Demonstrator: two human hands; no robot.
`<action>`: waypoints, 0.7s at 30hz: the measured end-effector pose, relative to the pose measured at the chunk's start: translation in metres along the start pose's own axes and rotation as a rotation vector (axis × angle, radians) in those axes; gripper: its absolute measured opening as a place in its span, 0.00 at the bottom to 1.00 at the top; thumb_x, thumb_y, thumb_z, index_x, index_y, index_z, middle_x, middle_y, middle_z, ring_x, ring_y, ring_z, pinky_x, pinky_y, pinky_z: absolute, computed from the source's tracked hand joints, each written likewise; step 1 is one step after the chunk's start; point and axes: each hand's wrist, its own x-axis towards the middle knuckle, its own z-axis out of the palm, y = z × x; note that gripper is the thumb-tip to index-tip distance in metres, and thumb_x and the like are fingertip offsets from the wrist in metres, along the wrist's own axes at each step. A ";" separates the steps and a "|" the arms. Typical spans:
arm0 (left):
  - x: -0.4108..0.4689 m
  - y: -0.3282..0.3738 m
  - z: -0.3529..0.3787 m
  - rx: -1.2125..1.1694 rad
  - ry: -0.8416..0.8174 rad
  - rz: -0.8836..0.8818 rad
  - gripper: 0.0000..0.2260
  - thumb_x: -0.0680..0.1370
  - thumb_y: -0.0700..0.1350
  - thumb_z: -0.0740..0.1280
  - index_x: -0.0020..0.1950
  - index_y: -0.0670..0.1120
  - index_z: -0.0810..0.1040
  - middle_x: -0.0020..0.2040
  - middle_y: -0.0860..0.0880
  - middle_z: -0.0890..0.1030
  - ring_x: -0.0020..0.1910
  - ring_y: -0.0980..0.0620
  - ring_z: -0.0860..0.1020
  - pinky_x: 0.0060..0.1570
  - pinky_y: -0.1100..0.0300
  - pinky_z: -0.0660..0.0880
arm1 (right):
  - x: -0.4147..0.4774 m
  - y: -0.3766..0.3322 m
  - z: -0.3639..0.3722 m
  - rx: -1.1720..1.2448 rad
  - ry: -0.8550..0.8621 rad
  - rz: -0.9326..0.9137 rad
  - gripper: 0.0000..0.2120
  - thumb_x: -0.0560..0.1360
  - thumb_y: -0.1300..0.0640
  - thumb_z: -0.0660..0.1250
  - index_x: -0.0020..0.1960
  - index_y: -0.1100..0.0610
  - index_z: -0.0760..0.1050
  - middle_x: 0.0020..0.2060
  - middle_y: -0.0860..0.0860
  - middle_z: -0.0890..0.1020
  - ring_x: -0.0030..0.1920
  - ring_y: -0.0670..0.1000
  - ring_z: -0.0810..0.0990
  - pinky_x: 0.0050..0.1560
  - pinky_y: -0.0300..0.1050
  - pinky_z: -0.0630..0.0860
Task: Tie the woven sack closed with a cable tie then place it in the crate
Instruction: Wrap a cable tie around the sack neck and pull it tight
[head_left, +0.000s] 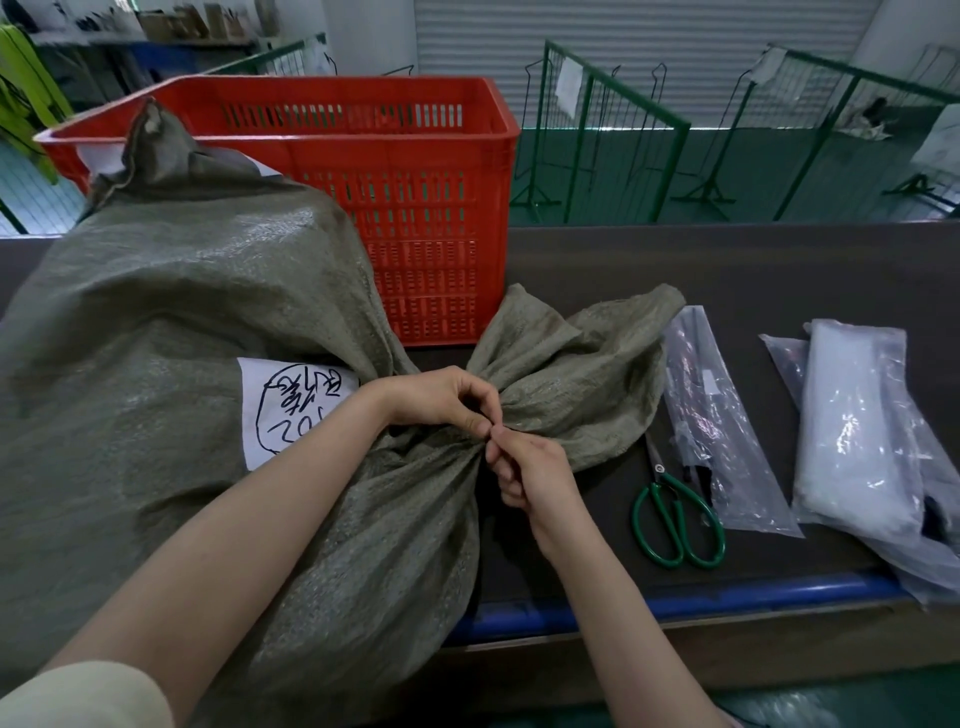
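A bulky grey-green woven sack (171, 332) lies on its side on the dark table, a white label with black handwriting (291, 405) facing up. Its mouth is gathered into a neck, and loose fabric (566, 364) fans out to the right of it. My left hand (441, 400) curls over the neck from above. My right hand (530, 467) pinches at the same spot from below, fingertips meeting the left thumb. The cable tie is hidden between the fingers; I cannot make it out. The red slotted plastic crate (415, 156) stands behind the sack.
Green-handled scissors (675, 519) lie right of my hands. Beside them is a clear bag of dark strips (722, 415), then white plastic-wrapped packs (862, 426) at the far right. The table has a blue front edge (727, 597). Green wire racks (623, 130) stand beyond the table.
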 end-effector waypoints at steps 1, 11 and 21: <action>0.000 0.000 -0.001 0.019 0.003 -0.010 0.10 0.72 0.36 0.69 0.40 0.51 0.79 0.33 0.62 0.81 0.38 0.67 0.76 0.46 0.72 0.72 | -0.001 0.000 0.000 0.021 0.013 0.002 0.18 0.77 0.58 0.60 0.28 0.56 0.71 0.15 0.44 0.66 0.16 0.40 0.60 0.18 0.31 0.56; 0.000 -0.006 -0.008 0.320 0.050 -0.060 0.13 0.73 0.35 0.68 0.37 0.53 0.73 0.41 0.56 0.74 0.40 0.68 0.73 0.45 0.78 0.68 | -0.019 -0.015 -0.003 0.040 0.051 -0.037 0.18 0.72 0.63 0.59 0.24 0.57 0.68 0.14 0.46 0.63 0.15 0.43 0.57 0.17 0.32 0.53; 0.000 -0.010 -0.016 0.514 0.056 -0.099 0.09 0.74 0.37 0.67 0.40 0.50 0.75 0.43 0.51 0.72 0.49 0.51 0.72 0.49 0.63 0.69 | -0.013 -0.014 -0.014 -0.114 -0.186 0.148 0.23 0.75 0.50 0.54 0.27 0.59 0.72 0.15 0.47 0.70 0.14 0.42 0.62 0.16 0.32 0.55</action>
